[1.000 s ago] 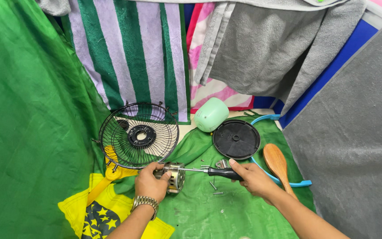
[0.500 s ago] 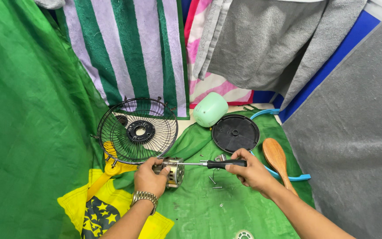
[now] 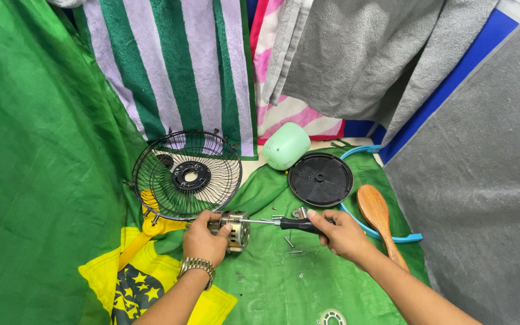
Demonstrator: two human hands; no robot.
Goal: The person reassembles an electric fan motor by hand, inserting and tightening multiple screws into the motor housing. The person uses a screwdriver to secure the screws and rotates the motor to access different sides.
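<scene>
The left hand (image 3: pixel 204 239), a metal watch (image 3: pixel 197 266) sitting on its wrist, is gripping a small metal fan motor (image 3: pixel 231 229) that is resting on the green cloth (image 3: pixel 284 283) just in front of the person. The right hand (image 3: pixel 341 233) is closing around the black handle of a screwdriver (image 3: pixel 272 222), whose thin shaft is running level to the left and meeting the motor; the tip itself is hiding among the fingers (image 3: pixel 221 230) and the housing, so it is probably seated on a screw, though that cannot be made out. Loose screws (image 3: pixel 288 242) are lying scattered on the cloth just below and beside the shaft. Behind the motor, a black wire fan guard (image 3: pixel 186 175) is standing tilted against the green fabric. A black round disc (image 3: pixel 321 179) is lying flat farther back to the right, with a pale green rounded housing (image 3: pixel 286 145) just beyond it. A wooden spoon (image 3: pixel 377 212) is lying to the right of the right hand, crossing a blue ring (image 3: pixel 380 232). Striped and grey towels (image 3: pixel 356 60) are hanging across the back.
</scene>
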